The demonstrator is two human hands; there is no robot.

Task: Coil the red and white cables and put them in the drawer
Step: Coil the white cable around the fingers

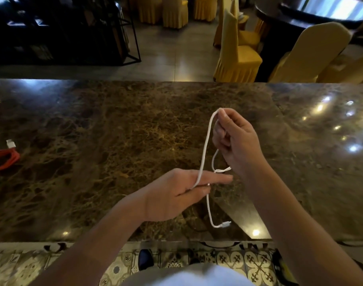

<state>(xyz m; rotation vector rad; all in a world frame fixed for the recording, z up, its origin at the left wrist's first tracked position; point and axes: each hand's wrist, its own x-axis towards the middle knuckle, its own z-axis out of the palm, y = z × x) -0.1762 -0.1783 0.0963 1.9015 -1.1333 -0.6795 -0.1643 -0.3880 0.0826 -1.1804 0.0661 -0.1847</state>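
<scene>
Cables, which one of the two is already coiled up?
The red cable, lying coiled on the countertop's left edge. The white cable is strung loosely between both hands.

One view only, the head view; the camera sits on the person's head, above and behind the near edge of the marble counter (135, 124), and faces forward and steeply down; the lens is wide-angle, so the counter edges bow and the far room curves away. The near field holds both forearms, the left hand (176, 195) and the right hand (236, 141), close below the lens; the bottom edge reaches the patterned floor tiles (256, 265) at the person's feet; the top edge reaches the yellow-covered chairs (236, 56) beyond the counter, well apart from the camera; no second view shares any part of the scene.
</scene>
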